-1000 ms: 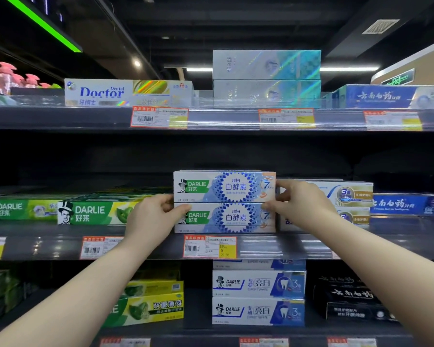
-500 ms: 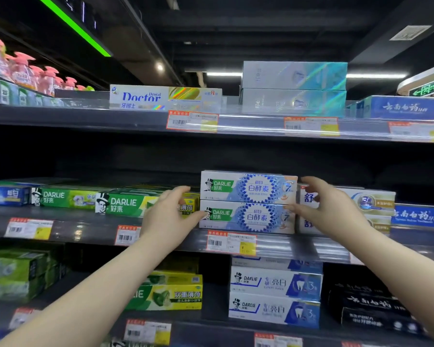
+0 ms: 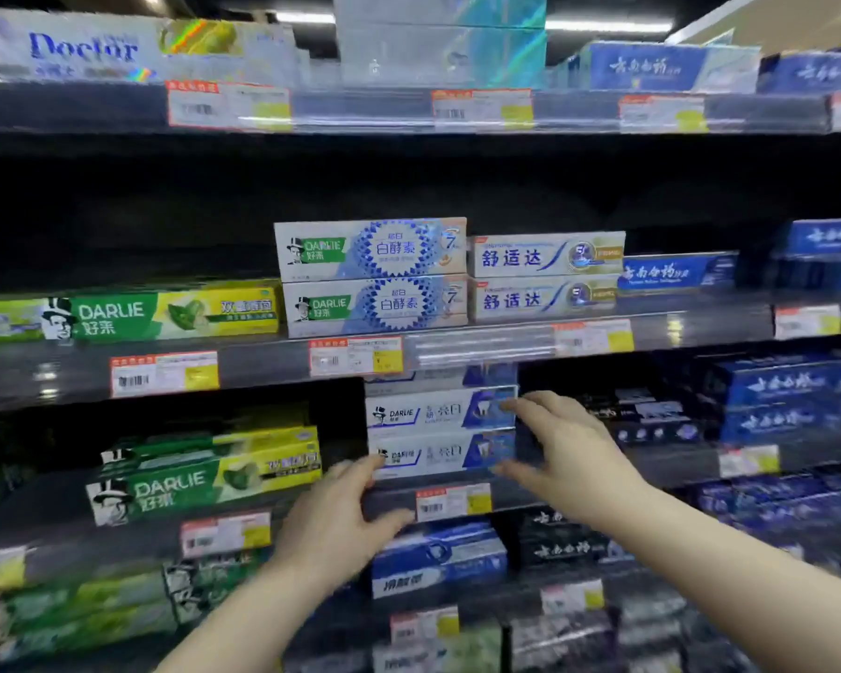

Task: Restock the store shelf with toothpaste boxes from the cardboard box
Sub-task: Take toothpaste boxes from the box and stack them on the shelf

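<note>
Low down, the left hand (image 3: 333,524) is held open and empty before the front edge of the lower shelf (image 3: 312,514). Spread just as wide, the right hand (image 3: 566,459) is seen beside the white-and-blue Darlie boxes (image 3: 438,432). Two stacked toothpaste boxes (image 3: 372,276) are set at the front edge of the middle shelf (image 3: 273,364).

shelving: dark tiered store shelves (image 3: 457,114) | light: ceiling strip lights (image 3: 608,25)

A shop aisle: tiered shelves (image 3: 409,114) of toothpaste boxes (image 3: 370,276) with price tags (image 3: 355,356).
</note>
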`<action>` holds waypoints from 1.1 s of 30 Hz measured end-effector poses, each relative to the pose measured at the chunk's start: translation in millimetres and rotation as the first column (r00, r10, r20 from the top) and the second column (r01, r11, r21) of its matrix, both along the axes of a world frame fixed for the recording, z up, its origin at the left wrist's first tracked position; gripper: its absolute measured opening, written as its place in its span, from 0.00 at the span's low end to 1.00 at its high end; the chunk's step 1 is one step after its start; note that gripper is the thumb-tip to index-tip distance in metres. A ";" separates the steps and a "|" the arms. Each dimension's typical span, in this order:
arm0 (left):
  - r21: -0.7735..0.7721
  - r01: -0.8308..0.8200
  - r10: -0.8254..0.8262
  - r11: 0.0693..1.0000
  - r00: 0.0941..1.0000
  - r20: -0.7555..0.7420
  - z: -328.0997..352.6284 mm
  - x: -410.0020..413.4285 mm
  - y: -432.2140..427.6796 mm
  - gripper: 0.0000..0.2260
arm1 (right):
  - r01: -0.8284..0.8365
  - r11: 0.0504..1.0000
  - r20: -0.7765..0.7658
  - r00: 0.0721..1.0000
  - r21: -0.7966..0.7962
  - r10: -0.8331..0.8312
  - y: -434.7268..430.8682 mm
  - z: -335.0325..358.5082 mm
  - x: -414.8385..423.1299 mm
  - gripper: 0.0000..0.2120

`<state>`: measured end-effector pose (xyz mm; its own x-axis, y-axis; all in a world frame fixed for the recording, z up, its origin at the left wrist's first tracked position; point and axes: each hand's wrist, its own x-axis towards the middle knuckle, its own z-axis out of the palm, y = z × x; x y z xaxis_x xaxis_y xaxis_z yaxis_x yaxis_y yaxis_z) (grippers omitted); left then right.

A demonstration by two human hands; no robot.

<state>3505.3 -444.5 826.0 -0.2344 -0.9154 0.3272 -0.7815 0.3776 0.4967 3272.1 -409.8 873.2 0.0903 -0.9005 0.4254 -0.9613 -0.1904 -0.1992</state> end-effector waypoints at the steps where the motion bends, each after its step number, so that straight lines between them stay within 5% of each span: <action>1: 0.034 0.009 -0.010 0.999 1.000 0.029 -11.2 -6.9 4.0 0.30 | 0.015 0.999 0.011 1.000 0.033 -0.016 6.2 -11.3 -7.9 0.31; 10: 0.352 0.089 -0.181 0.932 0.955 0.237 -86.0 -126.3 55.8 0.33 | 0.292 0.893 0.043 0.945 0.343 -0.325 115.1 -106.1 -131.8 0.33; 18: 0.597 0.215 -0.426 0.773 0.873 0.237 -146.1 -300.9 158.1 0.34 | 0.472 0.715 0.044 0.819 0.516 -0.572 291.4 -172.9 -288.7 0.36; 25: 0.707 0.282 -0.604 0.649 0.756 0.252 -185.4 -429.1 243.8 0.34 | 0.554 0.533 -0.020 0.705 0.640 -0.709 417.6 -208.8 -383.2 0.36; 33: 0.760 0.317 -0.717 0.568 0.643 0.268 -211.9 -545.0 281.4 0.34 | 0.573 0.458 0.008 0.618 0.679 -0.786 467.7 -227.7 -461.8 0.36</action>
<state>2960.3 -163.1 614.1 -0.6687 -0.4839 -0.5645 -0.7295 0.5741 0.3719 2810.4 57.8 645.5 -0.6890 -0.6602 -0.2990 -0.5965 0.7509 -0.2833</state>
